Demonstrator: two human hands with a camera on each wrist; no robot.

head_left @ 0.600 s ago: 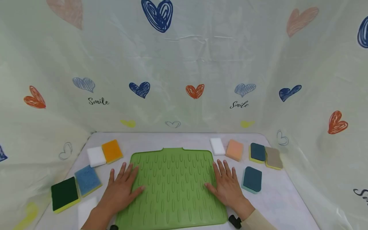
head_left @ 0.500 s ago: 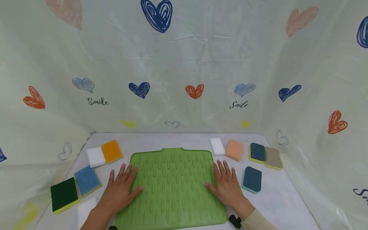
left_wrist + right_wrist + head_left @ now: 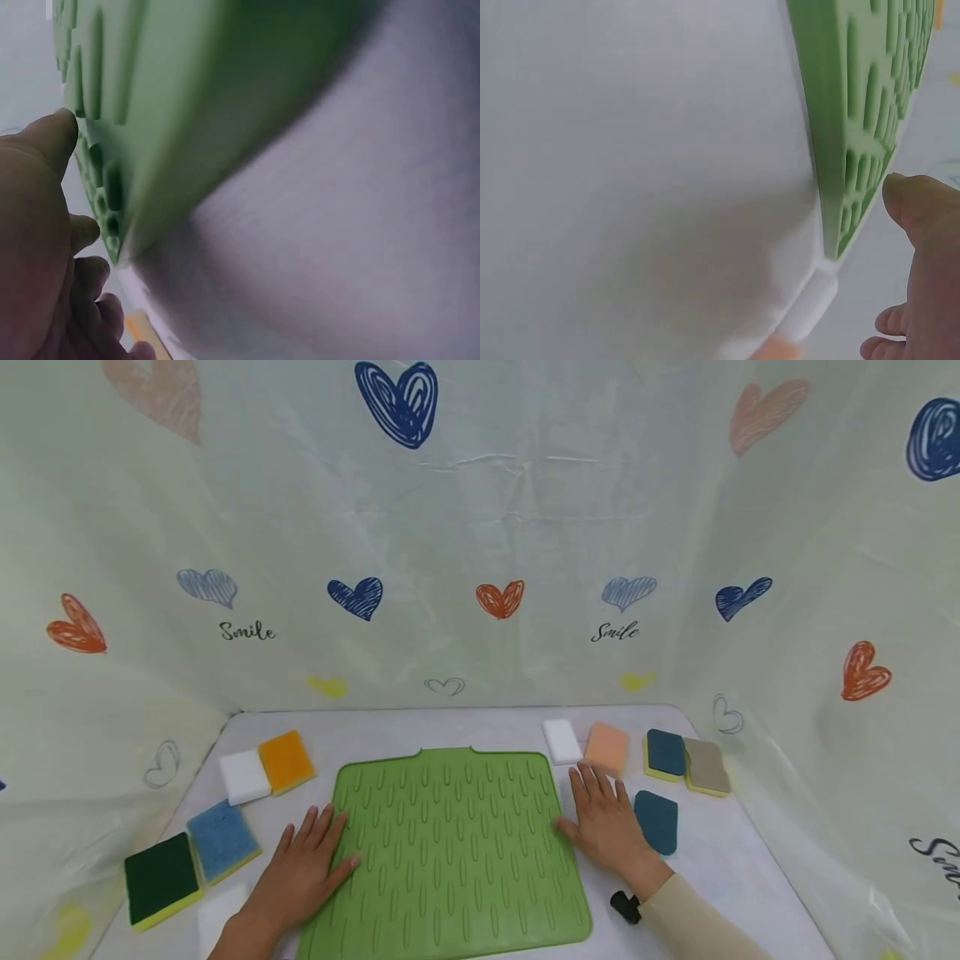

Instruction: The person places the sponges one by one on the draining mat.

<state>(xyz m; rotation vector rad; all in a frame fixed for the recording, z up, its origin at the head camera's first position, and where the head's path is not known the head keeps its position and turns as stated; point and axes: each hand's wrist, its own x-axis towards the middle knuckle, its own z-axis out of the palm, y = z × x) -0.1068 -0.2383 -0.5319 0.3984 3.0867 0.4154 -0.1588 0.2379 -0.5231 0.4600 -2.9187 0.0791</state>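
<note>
The right hand (image 3: 603, 818) has moved outward and a little farther forward: its thumb, which lay over the right part of the green ribbed mat (image 3: 450, 852) half a second ago, now reaches only to that mat's right edge. In the head view its fingertips come up against the near edge of the peach sponge (image 3: 606, 747); whether they touch it cannot be told. The fingers are extended and close together, with the thumb held apart and nothing clamped between them. Its back now overlaps the side of the teal sponge (image 3: 658, 818).

The left hand (image 3: 300, 868) has drawn slightly outward too. Its fingers are straight and a little apart, along the mat's left edge, with the thumb over the ribs; it grips nothing.

The mat lies flat in the middle of the white table (image 3: 480, 727), in the same place among the sponges as before. The orange sponge (image 3: 287, 762) and blue sponge (image 3: 221, 839) also keep their places on the left, beyond the left hand. This looks like the two hands parting from the mat, the right one further along, while the arrangement itself appears undisturbed and nothing is picked up yet.
</note>
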